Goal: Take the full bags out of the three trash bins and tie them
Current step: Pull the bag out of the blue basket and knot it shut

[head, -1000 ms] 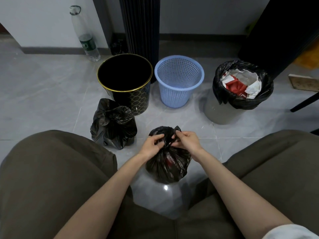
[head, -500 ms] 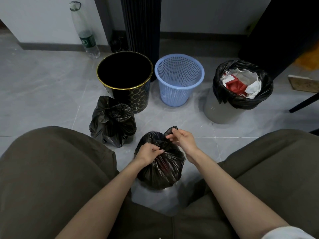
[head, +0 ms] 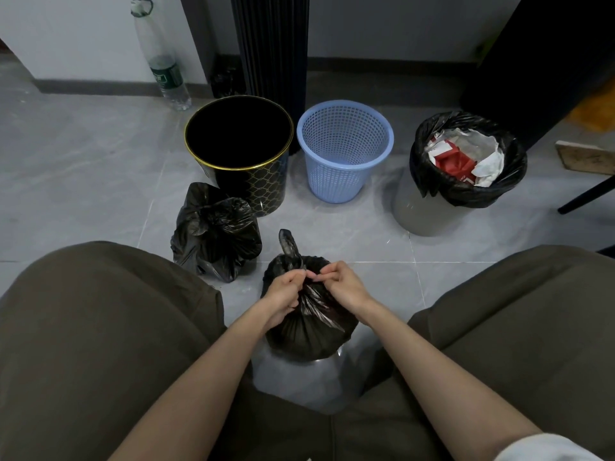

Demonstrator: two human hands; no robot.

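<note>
A full black trash bag (head: 309, 331) stands on the floor between my knees. My left hand (head: 283, 292) grips its gathered neck, and one loose end sticks up past it. My right hand (head: 342, 284) pinches the plastic at the same neck, fingertips meeting the left hand. A second black bag (head: 216, 234), closed at the top, sits to the left. Behind stand a black bin with a gold rim (head: 246, 181) and a blue mesh bin (head: 346, 178), both without bags. At the right, a grey bin (head: 429, 214) holds a black bag (head: 466, 191) full of red and white paper.
A clear plastic bottle (head: 163, 61) stands by the wall at the back left. A dark ribbed column (head: 271, 44) rises behind the bins. Dark furniture and a chair leg (head: 585, 194) are at the right. My knees (head: 100, 327) flank the bag.
Both hands have come together at the bag's neck. The left hand rose from the bag's side to grip the neck, and a loose end now sticks up.
</note>
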